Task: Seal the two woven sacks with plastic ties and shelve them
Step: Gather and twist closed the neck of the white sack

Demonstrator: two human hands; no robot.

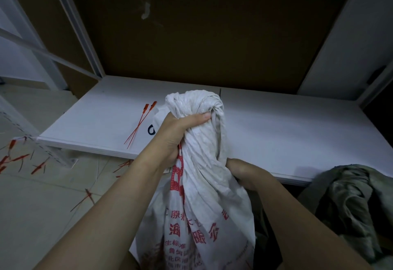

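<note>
Left hand (180, 127) and right hand (240, 169) are clamping the white woven sack's (204, 195) twisted neck, gathering it for sealing; next calls for the red plastic ties (141, 121) left of the grip.

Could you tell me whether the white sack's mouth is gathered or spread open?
Gathered and twisted, no tie visible: the left hand grips the neck of the white woven sack, the right hand holds lower.

Two forearms noted, bare up to the lower edge of the view. Left hand (180, 129) and right hand (240, 172) are likewise bare (the right is largely lost in shadow). One thumbnail (205, 115), trimmed short and plain, is made out on the left.
</note>
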